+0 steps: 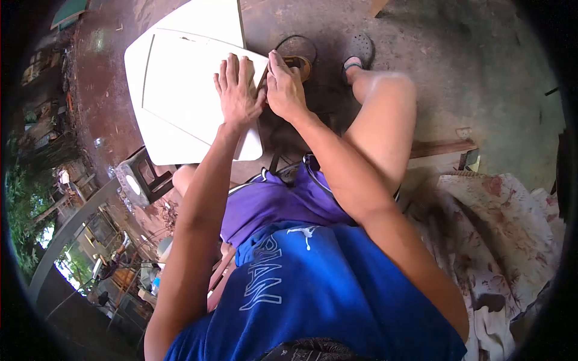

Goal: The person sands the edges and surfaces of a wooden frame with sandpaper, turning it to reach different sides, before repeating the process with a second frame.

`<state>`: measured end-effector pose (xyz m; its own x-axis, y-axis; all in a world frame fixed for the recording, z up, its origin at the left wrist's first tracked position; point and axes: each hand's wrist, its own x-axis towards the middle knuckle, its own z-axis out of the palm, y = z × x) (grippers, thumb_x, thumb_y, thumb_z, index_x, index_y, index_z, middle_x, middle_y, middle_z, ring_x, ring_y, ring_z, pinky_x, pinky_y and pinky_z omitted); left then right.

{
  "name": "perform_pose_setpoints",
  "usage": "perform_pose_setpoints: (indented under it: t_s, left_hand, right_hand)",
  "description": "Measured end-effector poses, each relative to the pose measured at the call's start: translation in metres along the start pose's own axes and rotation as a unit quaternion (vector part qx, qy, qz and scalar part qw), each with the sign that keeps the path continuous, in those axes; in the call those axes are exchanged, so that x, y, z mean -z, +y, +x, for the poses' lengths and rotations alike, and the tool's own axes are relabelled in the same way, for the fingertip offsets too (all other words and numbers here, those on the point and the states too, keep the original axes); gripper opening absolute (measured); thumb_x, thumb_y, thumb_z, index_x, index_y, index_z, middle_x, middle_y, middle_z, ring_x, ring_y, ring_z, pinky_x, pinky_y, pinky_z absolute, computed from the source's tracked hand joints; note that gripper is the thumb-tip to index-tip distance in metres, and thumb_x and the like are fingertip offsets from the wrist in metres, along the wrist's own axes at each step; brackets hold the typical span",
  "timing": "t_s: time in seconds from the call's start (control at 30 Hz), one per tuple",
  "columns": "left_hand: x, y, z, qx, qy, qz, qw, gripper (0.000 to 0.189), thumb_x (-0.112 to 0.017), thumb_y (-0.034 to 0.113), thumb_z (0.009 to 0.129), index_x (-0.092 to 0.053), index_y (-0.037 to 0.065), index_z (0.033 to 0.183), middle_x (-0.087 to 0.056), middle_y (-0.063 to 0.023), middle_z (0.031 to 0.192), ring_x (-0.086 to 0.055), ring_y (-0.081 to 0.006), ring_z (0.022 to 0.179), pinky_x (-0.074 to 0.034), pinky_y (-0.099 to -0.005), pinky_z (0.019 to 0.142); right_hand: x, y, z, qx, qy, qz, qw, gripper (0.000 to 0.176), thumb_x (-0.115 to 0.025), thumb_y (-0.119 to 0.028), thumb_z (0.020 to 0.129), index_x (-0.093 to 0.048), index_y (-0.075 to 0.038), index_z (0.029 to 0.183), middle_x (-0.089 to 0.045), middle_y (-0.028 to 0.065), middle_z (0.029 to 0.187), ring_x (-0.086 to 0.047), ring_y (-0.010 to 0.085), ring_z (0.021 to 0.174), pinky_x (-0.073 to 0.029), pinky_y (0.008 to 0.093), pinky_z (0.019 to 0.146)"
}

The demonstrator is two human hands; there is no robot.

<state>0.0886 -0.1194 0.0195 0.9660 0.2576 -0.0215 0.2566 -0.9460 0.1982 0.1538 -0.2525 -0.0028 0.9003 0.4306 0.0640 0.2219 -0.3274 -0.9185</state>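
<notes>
Nearest to me is the person's blue cloth shirt (325,289) with white lettering. Beside the left knee stands a grey box-shaped block (133,163) with hollow openings, its inside too dark to read. Before the person lies a large, flat white panel (186,84). The left hand (239,96) rests on it, palm down, fingers apart. The right hand (286,89) is at its right edge, fingers nearly straight; whether it grasps something, I cannot tell.
</notes>
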Motion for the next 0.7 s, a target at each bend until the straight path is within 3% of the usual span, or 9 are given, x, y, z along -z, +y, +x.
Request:
perform_pose_setpoints:
  t_s: [0.17, 0.23, 0.37, 0.43, 0.5, 0.57, 0.63, 0.7]
  left_hand:
    - [0.005, 0.003, -0.004, 0.009, 0.019, -0.025, 0.999, 0.092, -0.076, 0.030, 0.079, -0.037, 0.015, 0.161, -0.026, -0.0213, 0.169, -0.022, -0.0456, 0.156, -0.015, -0.0651, 0.125]
    - [0.004, 0.001, -0.005, 0.019, 0.018, -0.032, 0.999, 0.092, -0.077, 0.030, 0.078, -0.038, 0.016, 0.160, -0.028, -0.0200, 0.169, -0.023, -0.0447, 0.156, -0.016, -0.0651, 0.125]
    - [0.002, 0.001, -0.006, 0.017, 0.048, -0.054, 0.997, 0.091, -0.077, 0.032, 0.077, -0.040, 0.018, 0.159, -0.031, -0.0175, 0.167, -0.024, -0.0440, 0.155, -0.016, -0.0643, 0.126]
    - [0.002, 0.001, -0.005, 0.018, 0.048, -0.054, 0.997, 0.090, -0.077, 0.033, 0.077, -0.041, 0.019, 0.159, -0.032, -0.0172, 0.167, -0.025, -0.0434, 0.155, -0.016, -0.0634, 0.126]
    - [0.004, 0.002, -0.005, 0.018, 0.055, -0.065, 0.996, 0.090, -0.077, 0.033, 0.077, -0.041, 0.020, 0.159, -0.032, -0.0166, 0.167, -0.025, -0.0427, 0.155, -0.016, -0.0626, 0.126]
    - [0.009, 0.003, -0.004, 0.014, 0.033, -0.059, 0.998, 0.089, -0.076, 0.028, 0.082, -0.037, 0.016, 0.161, -0.028, -0.0207, 0.168, -0.022, -0.0448, 0.156, -0.015, -0.0623, 0.127]
    - [0.010, 0.003, -0.004, 0.016, 0.031, -0.059, 0.998, 0.089, -0.076, 0.029, 0.082, -0.037, 0.016, 0.161, -0.029, -0.0208, 0.167, -0.023, -0.0447, 0.156, -0.015, -0.0623, 0.127]
    - [0.009, 0.003, -0.004, 0.013, 0.029, -0.059, 0.998, 0.090, -0.076, 0.029, 0.081, -0.037, 0.016, 0.161, -0.029, -0.0210, 0.167, -0.023, -0.0446, 0.156, -0.015, -0.0623, 0.127]
  right_hand:
    - [0.002, 0.005, 0.012, -0.045, -0.038, -0.001, 0.998, 0.048, -0.049, -0.011, 0.103, -0.052, 0.010, 0.146, -0.058, 0.0272, 0.147, -0.059, 0.0408, 0.130, -0.038, 0.0468, 0.113]
    - [0.006, -0.001, 0.005, -0.072, -0.026, 0.061, 0.995, 0.046, -0.048, -0.011, 0.103, -0.054, 0.009, 0.145, -0.059, 0.0269, 0.145, -0.060, 0.0404, 0.129, -0.038, 0.0454, 0.114]
    - [0.012, 0.004, 0.021, -0.081, 0.010, 0.069, 0.994, 0.043, -0.051, -0.009, 0.103, -0.056, 0.010, 0.141, -0.067, 0.0268, 0.135, -0.062, 0.0410, 0.127, -0.047, 0.0474, 0.107]
    - [0.014, -0.008, 0.020, -0.065, -0.011, 0.055, 0.996, 0.041, -0.051, -0.009, 0.102, -0.059, 0.009, 0.138, -0.067, 0.0267, 0.135, -0.064, 0.0418, 0.124, -0.047, 0.0466, 0.107]
    - [0.006, -0.008, 0.017, 0.017, 0.010, -0.025, 0.999, 0.040, -0.050, -0.008, 0.102, -0.061, 0.008, 0.137, -0.068, 0.0268, 0.132, -0.065, 0.0413, 0.122, -0.047, 0.0455, 0.107]
    - [0.004, -0.008, 0.019, 0.014, 0.018, -0.037, 0.999, 0.038, -0.050, -0.008, 0.102, -0.063, 0.008, 0.134, -0.069, 0.0271, 0.130, -0.067, 0.0421, 0.118, -0.049, 0.0453, 0.106]
    - [0.009, -0.011, 0.020, -0.068, -0.009, 0.097, 0.993, 0.037, -0.051, -0.007, 0.101, -0.065, 0.008, 0.132, -0.069, 0.0277, 0.129, -0.067, 0.0437, 0.116, -0.051, 0.0464, 0.103]
    - [0.016, -0.009, 0.016, -0.099, -0.020, 0.095, 0.990, 0.037, -0.052, -0.007, 0.100, -0.066, 0.008, 0.131, -0.069, 0.0280, 0.129, -0.067, 0.0438, 0.116, -0.051, 0.0464, 0.103]
